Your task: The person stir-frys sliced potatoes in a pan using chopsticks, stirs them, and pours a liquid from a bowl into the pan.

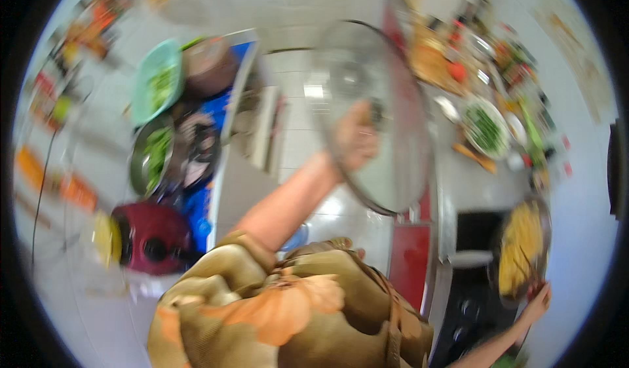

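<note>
In front of me, above the floor, my left hand point(357, 137) grips a large round glass lid point(403, 156) by its dark knob point(376, 111). The lid is tilted, and the fingers show partly through its glass. At the lower right, my right hand point(539, 296) holds a pair of thin chopsticks point(525, 266). Their tips reach into a pan on the stove, over yellow food point(520, 242) that looks like strips, though blur hides its exact kind. The pan point(544, 215) sits at the back of the black cooktop point(464, 314).
On the right counter stand a plate of chopped greens point(484, 128), a wooden cutting board point(430, 56) and several bottles. To the left, a table with a blue cover point(216, 107) bears a turquoise basin point(140, 97), a metal bowl of leaves point(137, 164) and a maroon appliance point(157, 220).
</note>
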The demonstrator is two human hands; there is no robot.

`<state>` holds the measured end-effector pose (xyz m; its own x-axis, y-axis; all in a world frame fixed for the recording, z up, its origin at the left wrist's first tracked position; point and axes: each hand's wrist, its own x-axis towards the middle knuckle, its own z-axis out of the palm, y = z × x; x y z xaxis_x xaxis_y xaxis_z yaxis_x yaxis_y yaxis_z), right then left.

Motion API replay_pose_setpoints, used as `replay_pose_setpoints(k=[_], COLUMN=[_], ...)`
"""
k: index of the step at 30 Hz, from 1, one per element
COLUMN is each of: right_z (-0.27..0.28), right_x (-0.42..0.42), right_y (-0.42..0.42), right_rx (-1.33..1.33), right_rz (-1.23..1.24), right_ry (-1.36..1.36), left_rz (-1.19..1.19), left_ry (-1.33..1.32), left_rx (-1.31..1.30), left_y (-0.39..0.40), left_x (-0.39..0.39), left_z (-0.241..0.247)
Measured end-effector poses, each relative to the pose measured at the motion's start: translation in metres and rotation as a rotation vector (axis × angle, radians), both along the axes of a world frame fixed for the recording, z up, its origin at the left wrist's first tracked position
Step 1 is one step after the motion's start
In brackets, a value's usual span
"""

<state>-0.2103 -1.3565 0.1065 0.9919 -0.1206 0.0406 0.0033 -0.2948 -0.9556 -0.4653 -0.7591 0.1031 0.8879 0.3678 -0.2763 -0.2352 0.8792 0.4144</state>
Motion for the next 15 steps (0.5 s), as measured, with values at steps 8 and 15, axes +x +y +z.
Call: replay_pose_setpoints(k=[8,15], right_z=[0.001,0.015], right_x=[-0.038,-0.013], right_y=[0.084,0.101], right_rx=[0.081,0.121], right_rz=[-0.124,-0.228], right_ry=[0.027,-0.25], left_rz=[0.023,-0.148], left_ry=[-0.04,-0.097], left_rx=[0.09,0.129], left_y=[0.013,0.025], left_x=[-0.03,-0.005], left_z=[0.016,0.011])
